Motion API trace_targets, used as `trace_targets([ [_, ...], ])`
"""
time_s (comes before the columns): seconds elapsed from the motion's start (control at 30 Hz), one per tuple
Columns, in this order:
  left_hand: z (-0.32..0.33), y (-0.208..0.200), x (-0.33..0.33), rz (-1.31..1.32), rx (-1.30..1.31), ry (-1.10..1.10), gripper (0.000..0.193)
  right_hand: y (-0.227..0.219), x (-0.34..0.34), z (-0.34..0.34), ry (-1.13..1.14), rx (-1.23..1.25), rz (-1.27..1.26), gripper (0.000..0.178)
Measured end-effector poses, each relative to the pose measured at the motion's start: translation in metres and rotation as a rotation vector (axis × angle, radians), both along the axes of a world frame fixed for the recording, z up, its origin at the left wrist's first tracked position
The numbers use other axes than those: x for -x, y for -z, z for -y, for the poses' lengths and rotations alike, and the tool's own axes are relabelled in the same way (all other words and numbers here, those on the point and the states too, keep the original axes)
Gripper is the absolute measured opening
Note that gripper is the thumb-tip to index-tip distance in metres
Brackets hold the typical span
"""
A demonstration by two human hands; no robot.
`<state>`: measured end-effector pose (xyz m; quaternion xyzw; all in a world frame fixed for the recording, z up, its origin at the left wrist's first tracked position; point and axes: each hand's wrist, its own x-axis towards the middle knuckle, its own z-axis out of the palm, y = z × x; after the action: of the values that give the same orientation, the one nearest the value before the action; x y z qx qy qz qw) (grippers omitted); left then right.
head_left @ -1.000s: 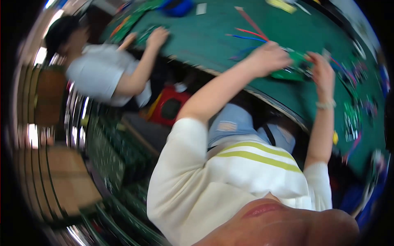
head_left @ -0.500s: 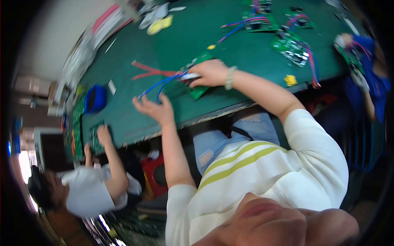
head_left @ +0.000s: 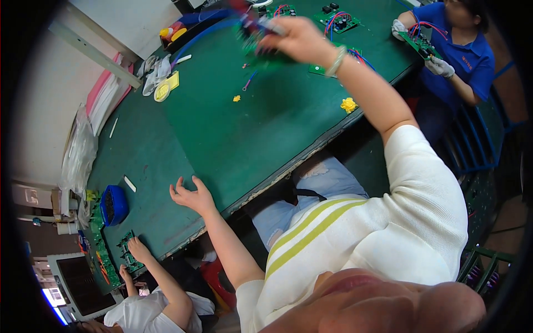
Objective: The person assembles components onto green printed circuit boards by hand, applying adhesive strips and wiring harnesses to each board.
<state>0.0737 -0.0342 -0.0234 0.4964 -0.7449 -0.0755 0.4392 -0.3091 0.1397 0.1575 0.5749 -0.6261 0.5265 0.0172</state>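
My right hand (head_left: 302, 41) is raised over the far side of the table, closed on a green circuit board (head_left: 247, 46). The board and the thick red wires at its top are smeared by motion. A long blue wire (head_left: 202, 35) trails from it toward the left. My left hand (head_left: 192, 197) hovers by the table's near edge, holding nothing, fingers apart and curled. Beyond my right hand stand further wired boards, one with red and blue leads (head_left: 340, 23). A short blue wire with a ring terminal (head_left: 250, 81) lies on the green table (head_left: 233, 139).
Left on the table is a blue bin (head_left: 114, 205) of small dark parts. A co-worker there handles a green board (head_left: 129, 250). At right, a gloved co-worker in blue holds a wired board (head_left: 421, 43). Yellow clumps (head_left: 348, 105) and a yellow pad (head_left: 168, 86) lie about.
My right hand has lifted the circuit board off the table and carried it away toward the far side. My left hand is now apart from the wires. The whole view has turned.
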Motion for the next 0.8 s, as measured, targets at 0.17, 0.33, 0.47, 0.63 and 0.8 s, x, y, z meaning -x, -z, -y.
trace_targets([
  [0.17, 0.000, -0.002, 0.000, 0.013, -0.019, 0.002, 0.036, 0.007, 0.136, -0.067, 0.445, -0.106, -0.150, 0.026],
  [0.33, -0.001, -0.002, 0.010, 0.024, -0.044, 0.014, 0.032, 0.060, 0.227, -0.138, 0.932, -0.414, -0.134, 0.034],
  [0.47, 0.004, 0.002, 0.014, 0.047, -0.018, 0.034, 0.031, 0.093, 0.257, -0.163, 1.095, -0.641, -0.059, 0.033],
  [0.63, 0.001, -0.006, -0.003, 0.097, 0.015, -0.039, 0.028, 0.136, 0.259, -0.154, 1.065, -0.519, -0.076, 0.049],
  [0.8, -0.005, -0.013, 0.019, -0.030, 0.032, -0.009, 0.024, 0.160, 0.361, -0.220, 0.903, -0.768, -0.287, 0.045],
])
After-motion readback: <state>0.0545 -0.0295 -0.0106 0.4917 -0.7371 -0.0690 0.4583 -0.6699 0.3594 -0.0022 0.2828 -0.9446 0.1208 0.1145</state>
